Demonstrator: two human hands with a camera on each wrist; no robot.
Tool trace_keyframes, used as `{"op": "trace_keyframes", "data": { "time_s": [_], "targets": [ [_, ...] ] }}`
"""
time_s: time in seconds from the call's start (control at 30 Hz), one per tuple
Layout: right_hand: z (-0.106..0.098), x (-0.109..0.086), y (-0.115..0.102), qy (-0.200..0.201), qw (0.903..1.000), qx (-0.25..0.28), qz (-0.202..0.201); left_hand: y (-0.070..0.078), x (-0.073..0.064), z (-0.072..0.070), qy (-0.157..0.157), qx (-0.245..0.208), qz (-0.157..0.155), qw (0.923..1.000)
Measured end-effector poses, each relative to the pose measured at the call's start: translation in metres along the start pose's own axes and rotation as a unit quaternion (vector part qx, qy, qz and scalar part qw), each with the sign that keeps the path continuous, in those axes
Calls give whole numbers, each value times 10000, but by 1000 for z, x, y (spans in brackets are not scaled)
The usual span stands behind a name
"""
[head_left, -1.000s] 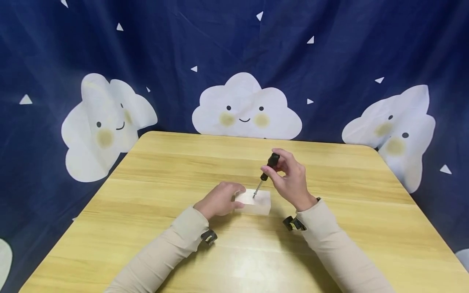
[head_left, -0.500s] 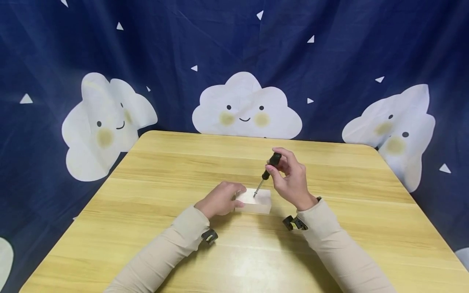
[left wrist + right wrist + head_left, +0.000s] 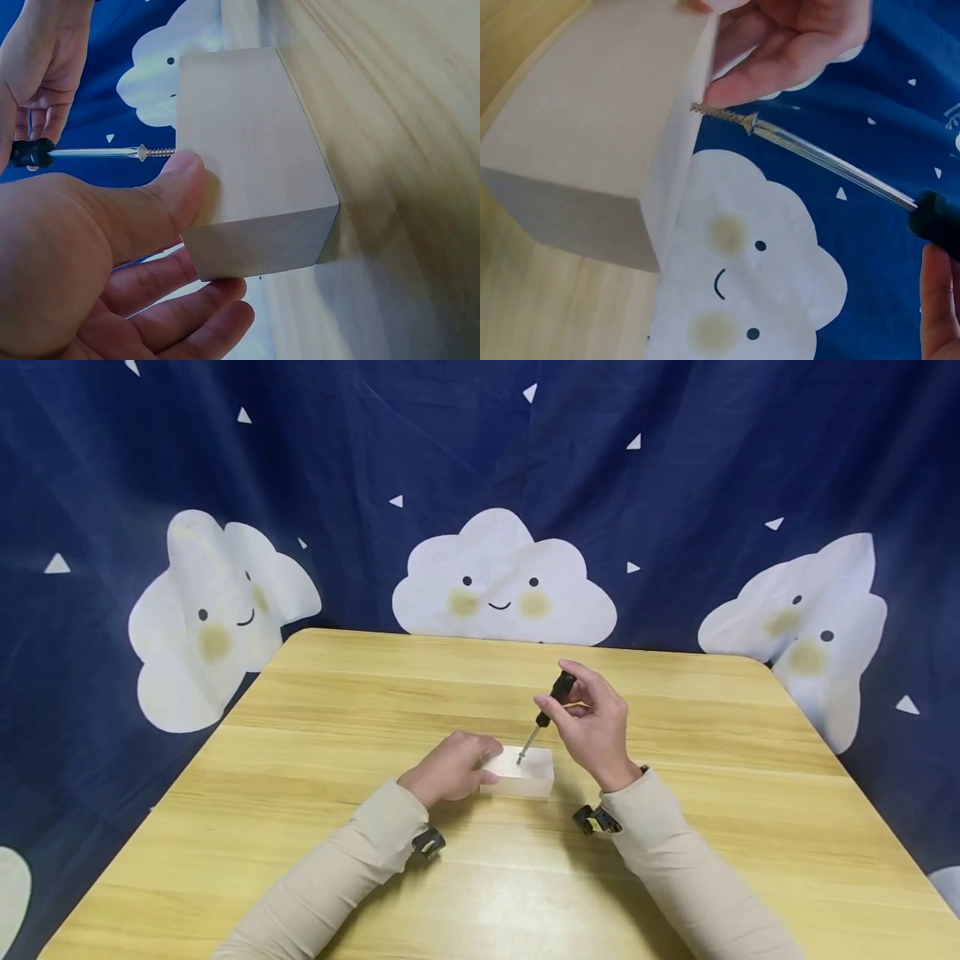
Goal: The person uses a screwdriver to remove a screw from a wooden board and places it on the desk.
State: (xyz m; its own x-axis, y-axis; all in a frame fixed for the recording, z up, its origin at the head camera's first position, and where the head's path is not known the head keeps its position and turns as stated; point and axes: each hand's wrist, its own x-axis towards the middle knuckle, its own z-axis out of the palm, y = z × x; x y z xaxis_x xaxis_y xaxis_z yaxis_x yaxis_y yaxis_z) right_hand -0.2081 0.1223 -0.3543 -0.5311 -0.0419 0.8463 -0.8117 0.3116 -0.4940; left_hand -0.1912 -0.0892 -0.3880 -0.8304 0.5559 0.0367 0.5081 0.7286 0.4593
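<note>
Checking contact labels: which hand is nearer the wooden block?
Left. The left hand grips the wooden block; the right hand holds the screwdriver above it.

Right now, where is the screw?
In the left wrist view the screw sits on the screwdriver tip, its point at the wooden block's top face, beside the left thumb.
</note>
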Motion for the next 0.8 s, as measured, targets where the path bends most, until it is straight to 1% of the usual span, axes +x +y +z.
{"op": "trace_keyframes", "data": {
  "time_s": [0.1, 0.2, 0.3, 0.37, 0.5, 0.6, 0.63, 0.7, 0.8],
  "targets": [
    [0, 0, -1, 97, 9999, -39, -65, 1, 0, 1, -45, 0, 19, 10000],
    [-2, 1, -3, -5, 9998, -15, -186, 1, 0, 1, -14, 38, 97, 9999],
    [-3, 2, -4, -251, 9994, 111, -224, 1, 0, 2, 56, 97, 219, 9997],
    [-3, 2, -5, -449, 9984, 293, -197, 1, 0, 2, 82, 117, 289, 9995],
    [-5, 2, -7, -846, 9937, 726, -69, 2, 0, 2, 58, 92, 255, 9996],
    [-6, 2, -7, -953, 9914, 893, 77, 2, 0, 0, 14, 37, 161, 9999],
    [-6, 2, -7, -920, 9921, 840, 139, 2, 0, 0, -1, 16, 146, 9999],
    [-6, 3, -7, -770, 9950, 562, 283, 2, 0, -1, -11, -8, 97, 10000],
    [-4, 4, -9, -430, 9983, 47, 390, 3, 0, -3, -32, -24, 39, 10000]
  ]
}}
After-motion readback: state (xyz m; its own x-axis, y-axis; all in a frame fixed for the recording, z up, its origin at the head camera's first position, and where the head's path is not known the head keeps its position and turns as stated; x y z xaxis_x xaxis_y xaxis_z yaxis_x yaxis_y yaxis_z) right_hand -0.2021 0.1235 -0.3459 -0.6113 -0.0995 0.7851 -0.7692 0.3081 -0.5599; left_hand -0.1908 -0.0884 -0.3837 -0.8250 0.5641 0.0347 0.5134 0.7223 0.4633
